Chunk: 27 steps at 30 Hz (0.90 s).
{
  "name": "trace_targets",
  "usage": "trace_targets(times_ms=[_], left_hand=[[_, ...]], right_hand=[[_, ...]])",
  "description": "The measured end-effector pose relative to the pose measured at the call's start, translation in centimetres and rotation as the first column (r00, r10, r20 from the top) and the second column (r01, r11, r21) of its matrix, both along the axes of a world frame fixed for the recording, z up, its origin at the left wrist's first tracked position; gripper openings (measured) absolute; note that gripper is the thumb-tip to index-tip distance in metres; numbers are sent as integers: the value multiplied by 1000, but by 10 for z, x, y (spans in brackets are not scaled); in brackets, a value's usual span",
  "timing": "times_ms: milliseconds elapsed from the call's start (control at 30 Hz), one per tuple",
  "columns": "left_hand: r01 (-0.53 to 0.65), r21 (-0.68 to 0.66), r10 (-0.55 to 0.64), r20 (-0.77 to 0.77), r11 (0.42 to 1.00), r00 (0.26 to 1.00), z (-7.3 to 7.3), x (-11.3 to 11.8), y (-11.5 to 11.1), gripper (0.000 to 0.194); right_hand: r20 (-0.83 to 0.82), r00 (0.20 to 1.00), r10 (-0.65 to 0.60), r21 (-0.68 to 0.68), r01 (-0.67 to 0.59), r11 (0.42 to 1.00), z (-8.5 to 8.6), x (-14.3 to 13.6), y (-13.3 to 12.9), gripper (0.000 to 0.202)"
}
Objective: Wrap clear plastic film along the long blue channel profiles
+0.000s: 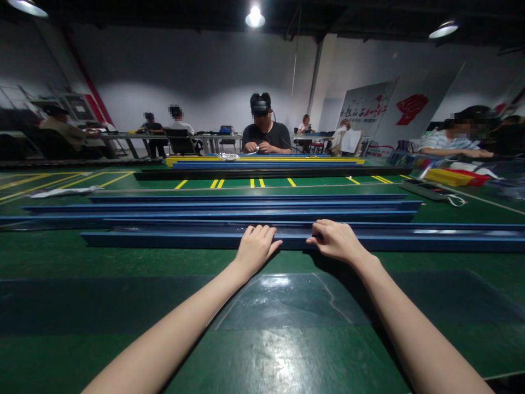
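A long blue U-shaped channel (172,239) lies across the green table in front of me, its open side up. My left hand (256,246) grips its near wall, fingers over the top into the trough and thumb on the outer side. A short way to the right, my right hand (336,241) is curled on the same wall, thumb and fingers closed around it. The fingertips of both hands are partly hidden inside the channel. Just beyond lie several more blue channels (205,206), roughly parallel to it.
A clear plastic sheet (287,301) lies flat on the green table (123,361) nearest me. Farther off are a black strip (311,173), yellow strips (262,160) and a phone-like device (429,189). A person (266,131) sits opposite, and other people sit farther away.
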<state>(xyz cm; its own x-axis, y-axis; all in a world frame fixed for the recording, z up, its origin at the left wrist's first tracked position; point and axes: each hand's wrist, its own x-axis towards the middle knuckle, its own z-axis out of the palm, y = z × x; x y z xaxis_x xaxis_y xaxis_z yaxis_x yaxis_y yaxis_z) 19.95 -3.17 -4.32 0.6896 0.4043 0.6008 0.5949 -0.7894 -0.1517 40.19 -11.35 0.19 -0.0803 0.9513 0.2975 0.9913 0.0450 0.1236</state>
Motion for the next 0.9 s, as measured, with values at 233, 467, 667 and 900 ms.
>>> trace_targets(times_ms=[233,467,667,900], left_hand=[[-33,11,33,-7,999,999,0,-1,0,30],[-78,1,78,-17,997,997,1,-1,-1,32],[-89,1,89,-15,996,996,2,-1,-1,33],[-98,1,98,-17,995,995,1,0,-1,34]], right_hand=[[-19,998,-65,-29,64,998,2,16,-6,25],[-26,997,-78,-15,77,997,2,21,-9,26],[-19,997,-72,-22,71,997,2,20,-9,25],[-13,999,-39,-15,39,999,2,18,-9,33]])
